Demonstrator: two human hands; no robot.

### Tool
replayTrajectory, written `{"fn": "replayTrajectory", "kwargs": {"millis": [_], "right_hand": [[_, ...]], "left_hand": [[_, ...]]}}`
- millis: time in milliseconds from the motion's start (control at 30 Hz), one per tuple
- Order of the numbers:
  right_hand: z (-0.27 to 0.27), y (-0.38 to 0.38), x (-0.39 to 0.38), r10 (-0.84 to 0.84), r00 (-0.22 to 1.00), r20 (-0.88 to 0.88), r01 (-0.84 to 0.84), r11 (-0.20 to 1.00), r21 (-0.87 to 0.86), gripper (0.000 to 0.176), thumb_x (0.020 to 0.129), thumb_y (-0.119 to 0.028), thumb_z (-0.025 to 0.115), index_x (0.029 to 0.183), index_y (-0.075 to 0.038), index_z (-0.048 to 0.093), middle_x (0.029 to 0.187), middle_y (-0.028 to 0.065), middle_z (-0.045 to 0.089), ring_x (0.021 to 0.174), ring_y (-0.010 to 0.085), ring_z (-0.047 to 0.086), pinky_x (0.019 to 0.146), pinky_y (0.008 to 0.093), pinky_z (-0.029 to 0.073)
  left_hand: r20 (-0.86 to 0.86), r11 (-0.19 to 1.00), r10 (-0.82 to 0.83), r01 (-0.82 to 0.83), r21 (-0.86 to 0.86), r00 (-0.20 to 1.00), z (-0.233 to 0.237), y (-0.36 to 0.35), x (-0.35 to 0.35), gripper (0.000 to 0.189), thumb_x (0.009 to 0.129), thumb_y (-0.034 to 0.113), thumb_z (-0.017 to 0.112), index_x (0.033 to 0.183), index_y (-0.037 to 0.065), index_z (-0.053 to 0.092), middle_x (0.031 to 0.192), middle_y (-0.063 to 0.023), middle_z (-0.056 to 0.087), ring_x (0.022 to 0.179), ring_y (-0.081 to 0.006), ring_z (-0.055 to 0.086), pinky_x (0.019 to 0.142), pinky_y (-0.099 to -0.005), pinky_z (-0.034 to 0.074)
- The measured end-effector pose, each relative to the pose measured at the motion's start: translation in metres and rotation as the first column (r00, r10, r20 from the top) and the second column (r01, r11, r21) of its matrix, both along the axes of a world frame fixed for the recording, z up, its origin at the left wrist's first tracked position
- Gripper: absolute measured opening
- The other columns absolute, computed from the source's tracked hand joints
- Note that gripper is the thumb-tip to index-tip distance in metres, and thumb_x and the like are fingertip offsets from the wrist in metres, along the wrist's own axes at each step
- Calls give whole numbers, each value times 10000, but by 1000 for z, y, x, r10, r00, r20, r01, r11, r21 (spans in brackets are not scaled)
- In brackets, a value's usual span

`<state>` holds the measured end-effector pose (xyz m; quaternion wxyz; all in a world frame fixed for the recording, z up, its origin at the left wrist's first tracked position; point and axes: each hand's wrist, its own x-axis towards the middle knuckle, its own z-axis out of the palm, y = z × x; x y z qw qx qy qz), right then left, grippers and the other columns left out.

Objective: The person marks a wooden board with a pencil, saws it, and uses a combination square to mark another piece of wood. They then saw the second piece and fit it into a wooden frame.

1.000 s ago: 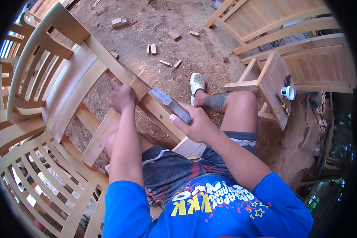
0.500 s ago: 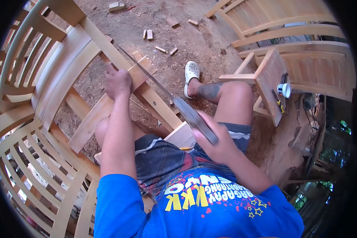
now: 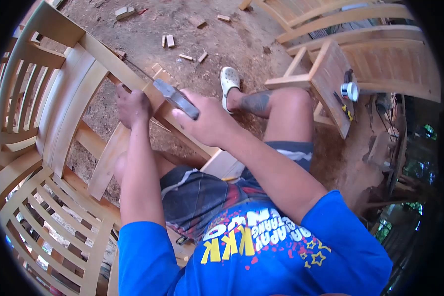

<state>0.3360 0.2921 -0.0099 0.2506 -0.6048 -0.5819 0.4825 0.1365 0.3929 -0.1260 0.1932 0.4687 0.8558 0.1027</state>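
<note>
My right hand (image 3: 202,118) is closed around the handle of a handsaw (image 3: 175,97). The thin blade runs away from me toward the upper left and is seen nearly edge-on. It lies across the far end of a wooden board (image 3: 108,160), close to my left hand. My left hand (image 3: 133,106) grips that board near the same end, its fingers bent over the wood. The board slants across my left thigh and rests against a wooden frame piece (image 3: 185,135). Where the blade meets the wood is partly hidden by my hands.
A slatted wooden bench (image 3: 66,103) stands at my left. To my right, a small wooden stool (image 3: 330,79) on its side carries a white cup (image 3: 350,92) and tools. Several wood offcuts (image 3: 170,41) lie on the dirt floor. More slatted furniture (image 3: 380,59) stands at upper right.
My right hand has pushed the saw forward and to the left, bringing its handle close to the board. My left hand stays on the board. The whole view has shifted slightly.
</note>
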Motion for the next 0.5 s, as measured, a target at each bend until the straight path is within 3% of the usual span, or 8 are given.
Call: {"fn": "replayTrajectory", "kwargs": {"millis": [100,167,233,333,400,433,500], "right_hand": [[39,-67,34,-52,999,4,51,997,51,502,1003,-250,713,1436,-43,563,1045,260,741,985,458,747,838,478,580],[92,-118,63,-101,995,-5,97,969,-225,572,982,-200,739,1488,-34,528,1092,262,751,1050,409,769,886,441,587],[129,-157,84,-40,996,74,60,954,-293,592,970,-139,745,1496,-6,510,1141,260,751,1091,366,777,914,414,585],[120,-153,82,-3,998,59,15,980,-200,600,959,-112,748,1493,15,506,1147,255,752,1071,364,784,914,414,590],[61,-112,59,-51,999,14,53,992,-116,558,986,-146,717,1490,-14,517,1149,253,748,1038,399,779,875,427,600],[30,-79,42,-60,998,-35,61,998,10,497,1000,-208,702,1441,-26,561,1112,262,747,1014,441,757,842,459,598],[-11,-9,4,-21,999,-50,21,1000,-11,451,1004,-260,693,1378,-25,602,1065,271,744,992,473,734,815,490,585]], "left_hand": [[-17,998,9,-8,64,1000,-7,5,1,493,994,300,453,1466,176,521,1404,-198,646,1224,-437,675,1039,-561,514],[-40,998,6,-4,58,999,-12,-2,0,490,996,297,452,1465,174,521,1404,-200,646,1226,-440,672,1033,-565,515],[-32,999,6,-5,36,999,-5,-1,3,491,999,295,453,1470,170,519,1413,-203,641,1236,-441,667,1031,-568,517],[-89,999,-7,11,44,996,-16,0,0,491,1000,293,454,1469,166,521,1428,-208,634,1228,-441,673,1025,-568,521],[-81,999,-12,14,32,997,-16,0,-2,493,996,289,454,1469,167,523,1436,-205,632,1229,-439,673,1024,-568,521],[-70,1000,-7,9,29,998,-14,0,1,495,994,287,454,1469,167,525,1439,-204,631,1230,-439,674,1024,-568,521],[-22,1000,-1,2,11,1000,-8,2,2,496,990,284,456,1467,169,528,1436,-199,635,1225,-438,677,1021,-569,521]]}}
